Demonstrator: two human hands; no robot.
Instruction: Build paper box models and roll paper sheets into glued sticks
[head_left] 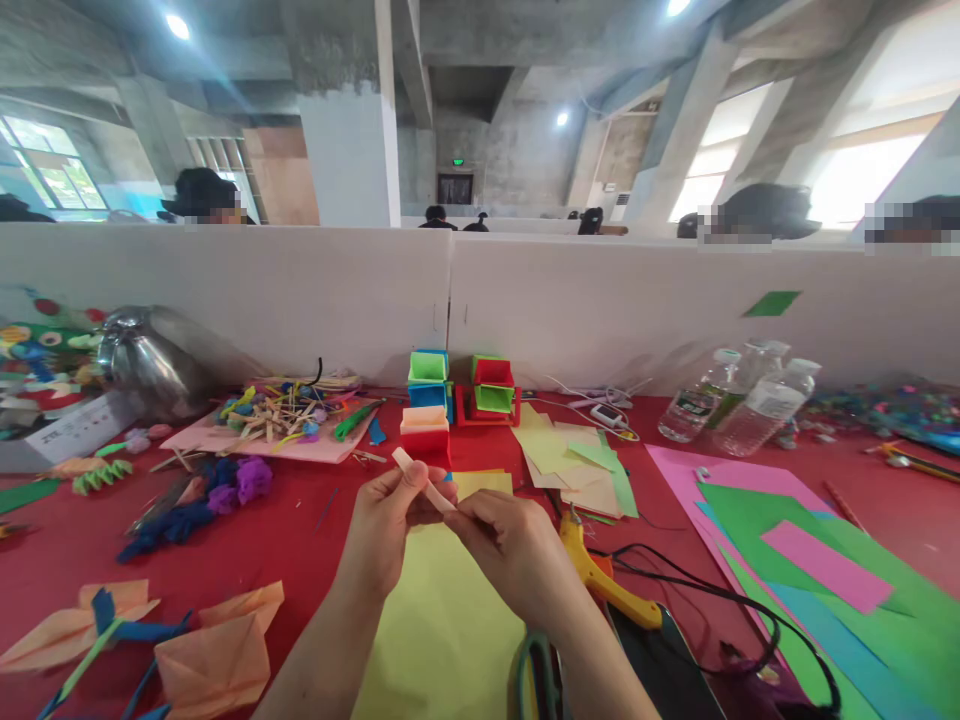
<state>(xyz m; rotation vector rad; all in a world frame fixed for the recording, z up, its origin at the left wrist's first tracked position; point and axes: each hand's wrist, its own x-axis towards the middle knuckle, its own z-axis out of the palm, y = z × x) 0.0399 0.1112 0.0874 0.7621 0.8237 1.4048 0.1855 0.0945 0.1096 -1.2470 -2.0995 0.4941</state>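
Note:
My left hand (384, 525) and my right hand (510, 550) meet above the red table (285, 540), both pinching a narrow folded strip of pale paper (420, 480). The strip slants up to the left out of my fingers. Under my hands lies a yellow-green sheet of paper (442, 630). Just beyond them stand small folded paper boxes in orange, blue, green and red (427, 400).
A yellow glue gun (600, 580) with a black cord, scissors (536, 675) and a dark phone (667, 670) lie at the right. Coloured sheets (817, 560) and water bottles (739, 405) are farther right. Folded orange paper (214, 655), clothespins (277, 410) and a white partition (450, 290) are around.

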